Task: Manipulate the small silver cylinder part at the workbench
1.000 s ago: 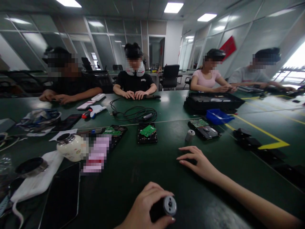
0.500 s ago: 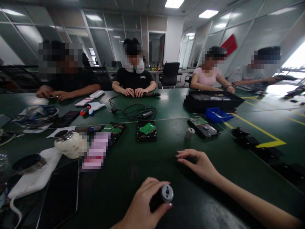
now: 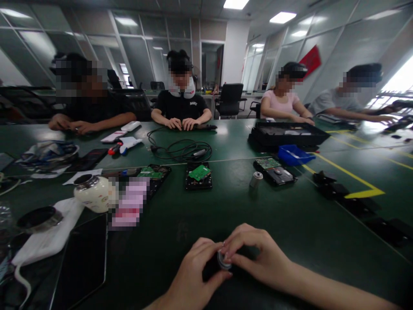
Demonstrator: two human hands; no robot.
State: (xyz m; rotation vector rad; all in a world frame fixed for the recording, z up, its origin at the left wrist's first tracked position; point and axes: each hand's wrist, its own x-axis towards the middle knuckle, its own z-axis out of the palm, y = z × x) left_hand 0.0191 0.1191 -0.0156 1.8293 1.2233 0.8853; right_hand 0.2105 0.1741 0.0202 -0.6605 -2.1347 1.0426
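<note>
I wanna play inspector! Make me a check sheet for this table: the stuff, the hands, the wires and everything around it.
Surface: green tabletop marked with yellow tape.
Job's things: metal cylinder in hand; similar second cylinder standing farther off.
Clutter: cream jar, dark tablet, blue tray, green circuit board on a black unit.
Left hand: curled around the metal cylinder.
Right hand: fingers at its end; exact grip hidden.
Cables: black cable loosely coiled; white cord at left.
Surroundings: four people seated opposite, glass partitions behind.
</note>
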